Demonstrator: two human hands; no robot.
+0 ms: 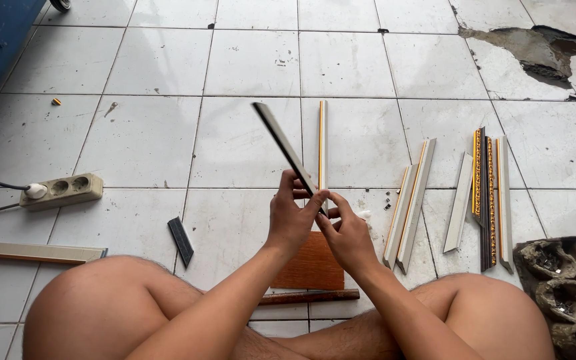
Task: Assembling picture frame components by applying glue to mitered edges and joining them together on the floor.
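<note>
Both hands are up over the tiled floor (168, 140), and the work in hand looks like mating two lengths of frame moulding at their ends. The left hand (290, 217) is closed around the lower end of a dark moulding strip (281, 143) that leans away toward eleven o'clock, while the right hand (347, 233) pinches the near end of a pale strip with a gold line (322, 143) running straight to twelve o'clock. The two strips meet at the fingertips (the joint itself is hidden, so how well they sit I cannot tell). Pressing them into a corner would call for the cut ends held flush and steady. At six o'clock under the wrists lies a brown wooden board (311, 270). At three o'clock, cut moulding pieces (411, 200) lie in a row, and beyond them ornate dark-and-gold lengths (485, 193). At nine o'clock sits a beige power strip (65, 191) with a white plug in it. No packages, labels or signs show anywhere.
</note>
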